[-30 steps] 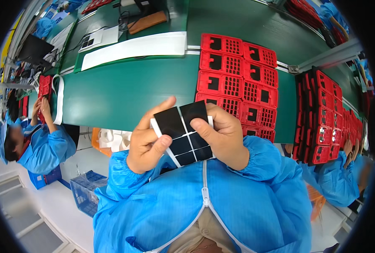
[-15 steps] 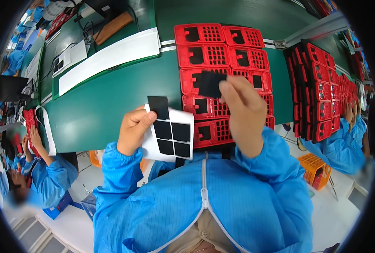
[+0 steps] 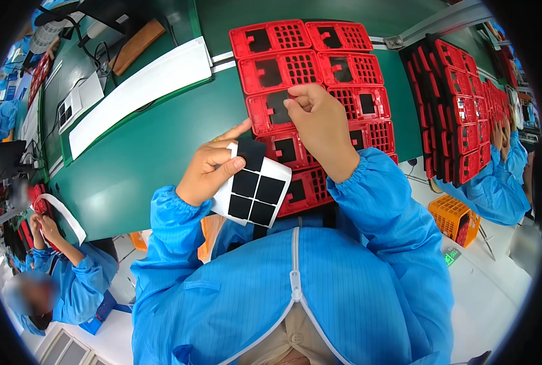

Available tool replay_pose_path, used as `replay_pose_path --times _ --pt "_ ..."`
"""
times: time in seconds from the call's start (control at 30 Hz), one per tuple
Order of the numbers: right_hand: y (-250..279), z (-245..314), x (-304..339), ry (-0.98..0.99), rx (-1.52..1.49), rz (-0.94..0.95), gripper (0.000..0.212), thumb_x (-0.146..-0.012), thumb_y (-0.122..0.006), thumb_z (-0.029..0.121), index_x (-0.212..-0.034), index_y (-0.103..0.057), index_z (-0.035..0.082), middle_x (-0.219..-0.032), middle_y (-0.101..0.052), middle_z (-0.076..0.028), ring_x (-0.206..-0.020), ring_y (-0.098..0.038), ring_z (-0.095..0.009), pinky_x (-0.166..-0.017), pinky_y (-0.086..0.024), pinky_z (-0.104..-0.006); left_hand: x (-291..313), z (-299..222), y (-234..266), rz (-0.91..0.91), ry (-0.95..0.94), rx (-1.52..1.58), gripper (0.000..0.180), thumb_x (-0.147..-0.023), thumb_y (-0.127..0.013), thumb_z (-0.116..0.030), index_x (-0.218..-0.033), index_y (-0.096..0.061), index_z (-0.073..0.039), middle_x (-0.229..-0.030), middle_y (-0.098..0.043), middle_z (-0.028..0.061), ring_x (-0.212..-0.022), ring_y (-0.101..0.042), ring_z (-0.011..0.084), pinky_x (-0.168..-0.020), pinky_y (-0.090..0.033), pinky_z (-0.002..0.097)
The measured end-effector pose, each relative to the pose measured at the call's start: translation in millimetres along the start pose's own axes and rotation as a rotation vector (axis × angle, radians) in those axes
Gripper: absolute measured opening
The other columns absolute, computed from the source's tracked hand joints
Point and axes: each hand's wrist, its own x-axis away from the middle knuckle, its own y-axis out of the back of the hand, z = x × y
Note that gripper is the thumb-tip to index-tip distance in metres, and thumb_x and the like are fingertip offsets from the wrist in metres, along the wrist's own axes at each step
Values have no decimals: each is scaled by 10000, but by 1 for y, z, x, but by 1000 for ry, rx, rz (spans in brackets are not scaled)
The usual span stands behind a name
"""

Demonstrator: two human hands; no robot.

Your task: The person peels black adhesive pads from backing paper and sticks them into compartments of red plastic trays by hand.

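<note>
Our left hand [image 3: 209, 172] pinches a white sheet [image 3: 223, 199] of black squares [image 3: 244, 183], holding it near the red trays [image 3: 312, 67] on the green table [image 3: 155, 146]; our right hand [image 3: 321, 125] is over one tray, fingertips [image 3: 293, 104] drawn together, though we cannot tell whether they grasp a square

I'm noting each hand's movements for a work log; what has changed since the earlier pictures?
The right hand let go of the white sheet, taking its upper-right black square, and moved forward over the red cases. Whether the fingers still hold that square is unclear. The left hand still holds the sheet, with five black squares left; the cases remain in two columns.
</note>
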Motion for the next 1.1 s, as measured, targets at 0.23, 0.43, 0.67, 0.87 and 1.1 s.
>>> replay_pose_path --times 0.23,0.43,0.67,0.87,1.1 --pt "-3 -1 -2 21 50 10 225 -827 -644 90 -1016 -615 -27 -813 -666 -102 -721 -630 -142 -632 -495 -259 -3 -1 2 28 -17 -27 249 -889 -597 -203 -851 -665 34 -994 -641 211 -1313 -348 379 -1031 -303 433" --pt "-2 7 -1 -3 81 47 228 -824 -645 99 -1009 -616 -30 -814 -668 -111 -714 -635 -150 -626 -502 -266 -1 -2 2 22 -25 -19 248 -893 -593 -199 -848 -660 36 -969 -647 194 -1311 -347 387 -1019 -315 433" --pt "-2 4 1 127 188 16 188 -818 -638 109 -945 -640 -30 -816 -651 -113 -699 -630 -170 -618 -496 -276 -1 -2 0 30 -39 -17 241 -895 -591 -194 -849 -655 33 -926 -653 169 -1309 -352 387 -1014 -319 430" --pt "0 -1 2 396 447 -46 158 -783 -603 56 -909 -670 -10 -817 -555 -131 -739 -560 -277 -665 -459 -374 -1 -5 1 39 -36 -48 235 -894 -592 -195 -855 -656 28 -933 -652 162 -1311 -351 381 -1015 -318 429" --pt "9 4 10 645 578 -33 218 -760 -585 17 -962 -661 -7 -829 -546 -116 -796 -517 -293 -702 -443 -376 1 -8 -1 6 -12 -6 238 -889 -601 -198 -838 -657 27 -932 -650 160 -1306 -360 377 -1011 -321 427"
